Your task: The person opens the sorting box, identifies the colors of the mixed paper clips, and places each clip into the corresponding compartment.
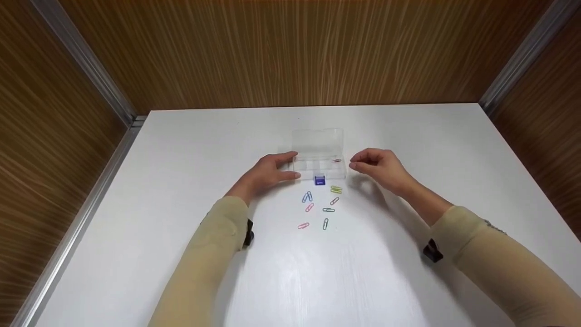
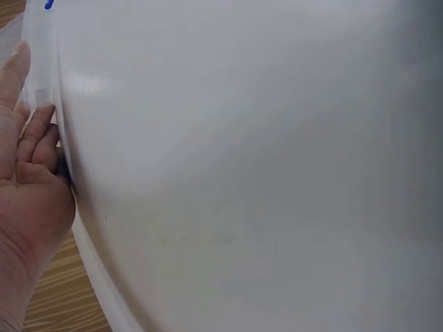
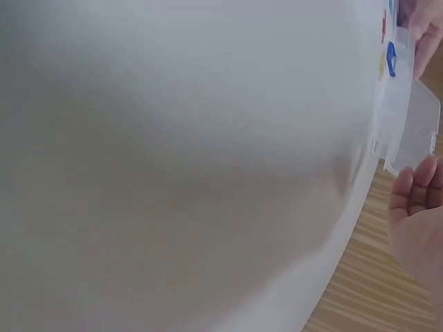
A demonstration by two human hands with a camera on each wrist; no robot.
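Note:
A clear plastic compartment box [image 1: 313, 169] lies mid-table with its lid [image 1: 317, 140] open towards the back and a blue latch [image 1: 319, 180] at the front. One pink paper clip [image 1: 336, 161] lies in its right compartment. My left hand [image 1: 271, 171] grips the box's left end, thumb behind and fingers in front; in the left wrist view the left hand [image 2: 31, 187] has its fingertips curled against the box [image 2: 38, 48]. My right hand [image 1: 379, 167] hovers just right of the box with loosely curled fingers and holds nothing. In the right wrist view the right hand [image 3: 415, 207] sits below the box [image 3: 398, 104].
Several coloured paper clips lie scattered in front of the box, among them a yellow-green clip [image 1: 336, 189], a blue clip [image 1: 307, 196] and a green clip [image 1: 325, 223]. The white table [image 1: 181, 181] is enclosed by wood-grain walls [image 1: 290, 50] at the back and both sides.

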